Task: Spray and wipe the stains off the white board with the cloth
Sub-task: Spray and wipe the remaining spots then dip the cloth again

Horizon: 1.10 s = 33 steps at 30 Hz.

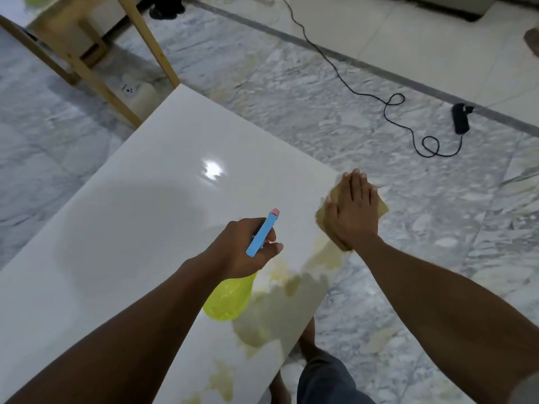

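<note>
- Risk: the cloth (322,218) is sitting at the right edge of the board (163,182), with part of it hanging past. A hard outward stroke would probably be pushing it off onto the floor (408,217).
- Risk: the nozzle of the bottle (230,301) is pointing up-board at clean surface, while the stains (280,310) are lying nearer, beside and below the bottle. Squeezing now would likely be missing them.
- Risk: wet residue along that edge may be running onto the floor, where a bare foot is showing, so someone could be slipping.
- Left hand (248,249): fingers (271,246) are curling round the bottle's neck under the blue trigger head. I cannot tell whether the bottle is touching the board.
- Right hand (353,211): fingers (357,185) are lying straight and together, pressing flat on the cloth and gripping nothing.
- Stains: yellowish patches are trailing along the near right edge, starting just beside the cloth's lower corner. The largest is lying next to the bottle, well short of the right fingers.
</note>
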Each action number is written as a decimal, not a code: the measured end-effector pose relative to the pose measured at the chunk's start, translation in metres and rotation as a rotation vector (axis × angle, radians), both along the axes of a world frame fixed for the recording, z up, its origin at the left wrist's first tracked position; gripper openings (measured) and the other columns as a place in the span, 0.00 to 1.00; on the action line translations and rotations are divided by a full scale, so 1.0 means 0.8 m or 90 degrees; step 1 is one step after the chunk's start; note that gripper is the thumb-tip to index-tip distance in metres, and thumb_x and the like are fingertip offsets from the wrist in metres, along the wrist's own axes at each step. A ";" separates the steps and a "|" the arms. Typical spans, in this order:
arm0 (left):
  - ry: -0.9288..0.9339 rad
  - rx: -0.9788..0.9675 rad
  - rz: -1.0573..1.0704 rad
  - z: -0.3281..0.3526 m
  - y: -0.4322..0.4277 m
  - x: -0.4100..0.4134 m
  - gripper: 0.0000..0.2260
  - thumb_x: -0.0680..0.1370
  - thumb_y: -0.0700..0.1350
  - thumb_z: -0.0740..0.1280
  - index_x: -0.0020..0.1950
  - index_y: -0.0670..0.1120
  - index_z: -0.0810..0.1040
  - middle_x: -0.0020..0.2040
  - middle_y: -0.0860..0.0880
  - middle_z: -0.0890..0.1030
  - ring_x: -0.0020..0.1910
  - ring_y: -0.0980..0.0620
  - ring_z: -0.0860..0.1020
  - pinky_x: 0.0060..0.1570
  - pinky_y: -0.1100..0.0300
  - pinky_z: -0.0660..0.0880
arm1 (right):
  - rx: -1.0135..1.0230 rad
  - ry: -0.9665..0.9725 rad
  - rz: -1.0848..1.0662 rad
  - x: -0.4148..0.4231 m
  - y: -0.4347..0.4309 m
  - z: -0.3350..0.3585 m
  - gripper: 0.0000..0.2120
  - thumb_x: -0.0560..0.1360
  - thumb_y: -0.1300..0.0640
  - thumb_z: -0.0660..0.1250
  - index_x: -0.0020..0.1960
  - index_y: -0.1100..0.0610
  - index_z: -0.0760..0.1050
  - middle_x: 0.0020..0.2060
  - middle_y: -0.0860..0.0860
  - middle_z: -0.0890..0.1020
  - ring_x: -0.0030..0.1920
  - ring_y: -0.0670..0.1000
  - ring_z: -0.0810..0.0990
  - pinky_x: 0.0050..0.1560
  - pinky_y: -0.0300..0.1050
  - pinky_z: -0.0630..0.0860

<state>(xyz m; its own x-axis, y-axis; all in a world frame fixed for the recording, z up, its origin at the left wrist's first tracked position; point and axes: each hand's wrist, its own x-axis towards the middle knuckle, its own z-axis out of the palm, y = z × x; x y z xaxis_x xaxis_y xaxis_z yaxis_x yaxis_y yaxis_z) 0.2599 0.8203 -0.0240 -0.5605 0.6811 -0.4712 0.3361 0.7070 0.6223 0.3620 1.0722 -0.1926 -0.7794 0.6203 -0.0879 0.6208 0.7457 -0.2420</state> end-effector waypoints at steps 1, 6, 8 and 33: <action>0.003 0.000 0.003 -0.002 -0.002 0.000 0.10 0.78 0.51 0.75 0.50 0.46 0.80 0.47 0.45 0.84 0.38 0.45 0.85 0.49 0.51 0.83 | 0.012 0.012 -0.015 0.001 -0.006 -0.004 0.35 0.81 0.41 0.49 0.81 0.61 0.49 0.80 0.60 0.53 0.81 0.59 0.49 0.79 0.59 0.46; -0.003 0.000 0.009 -0.013 -0.012 0.005 0.10 0.78 0.51 0.75 0.50 0.45 0.80 0.46 0.44 0.84 0.37 0.45 0.85 0.46 0.53 0.82 | 0.040 0.011 -0.030 0.000 -0.016 -0.006 0.35 0.81 0.42 0.49 0.81 0.62 0.50 0.80 0.61 0.55 0.80 0.60 0.50 0.79 0.60 0.46; -0.005 0.002 0.014 -0.016 -0.020 0.010 0.10 0.78 0.51 0.75 0.50 0.46 0.80 0.46 0.44 0.84 0.37 0.45 0.85 0.46 0.52 0.82 | 0.043 0.011 -0.035 0.001 -0.020 -0.009 0.34 0.81 0.43 0.49 0.81 0.62 0.51 0.80 0.61 0.55 0.80 0.60 0.50 0.79 0.60 0.46; -0.001 0.000 0.074 -0.010 -0.307 0.128 0.09 0.79 0.51 0.74 0.49 0.47 0.80 0.46 0.46 0.84 0.39 0.47 0.85 0.46 0.54 0.82 | 0.064 0.032 -0.028 0.063 -0.197 -0.022 0.34 0.79 0.44 0.46 0.80 0.61 0.55 0.80 0.61 0.56 0.79 0.62 0.54 0.77 0.65 0.50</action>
<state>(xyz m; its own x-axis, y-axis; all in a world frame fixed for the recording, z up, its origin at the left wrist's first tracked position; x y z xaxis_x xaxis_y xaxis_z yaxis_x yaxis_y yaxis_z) 0.3623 0.5746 -0.0317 -0.6342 0.6120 -0.4725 0.2509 0.7409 0.6230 0.4124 0.9142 -0.2105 -0.7534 0.6574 0.0151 0.6420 0.7404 -0.1993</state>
